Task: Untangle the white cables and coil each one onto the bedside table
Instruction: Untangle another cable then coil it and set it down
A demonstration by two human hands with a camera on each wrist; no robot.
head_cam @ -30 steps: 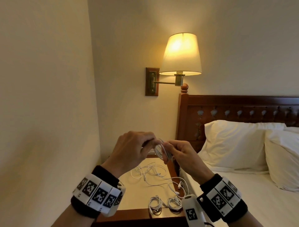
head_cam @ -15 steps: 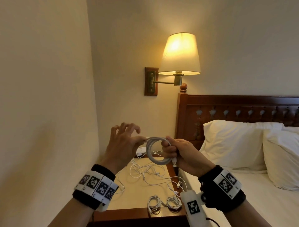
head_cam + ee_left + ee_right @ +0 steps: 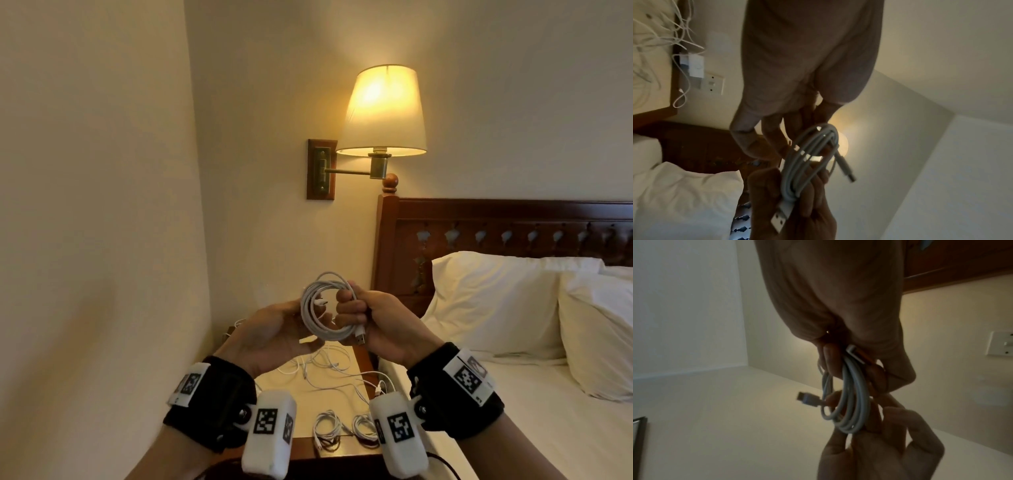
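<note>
A lit lamp [image 3: 383, 109] is mounted on the wall by a brass arm and a wooden plate [image 3: 321, 169]. A carved headboard [image 3: 496, 233] is seen behind two white pillows [image 3: 496, 301]. A wall switch [image 3: 712, 85] is shown in the left wrist view.

My right hand [image 3: 371, 317] covers one side of the coiled cable [image 3: 320, 310]. My left hand [image 3: 274, 330] fingertips sit hidden behind it. Wrist cameras block part of the bedside table [image 3: 339, 455], whose loose cables [image 3: 329, 368] blur together.
</note>
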